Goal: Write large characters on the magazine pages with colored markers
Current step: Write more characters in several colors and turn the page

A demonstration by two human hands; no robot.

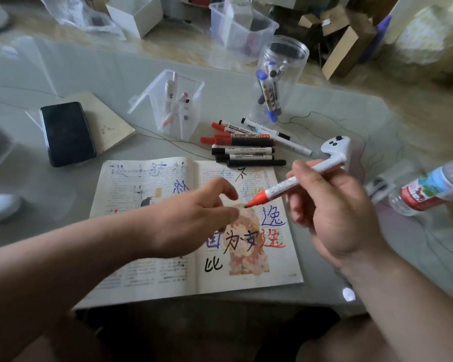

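Now gripping red-capped marker [279,189] between curled fingers [311,178] of right hand [332,218], cap end pointing left; holding fingers [220,188] of left hand [191,220] loosely apart, empty, close beside cap tip; hovering both over open magazine [147,181] at near table [50,74] edge, with marker pile [246,148] at its far edge.

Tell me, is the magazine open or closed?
Open: the magazine lies spread flat, with both pages facing up on either side of the centre fold.
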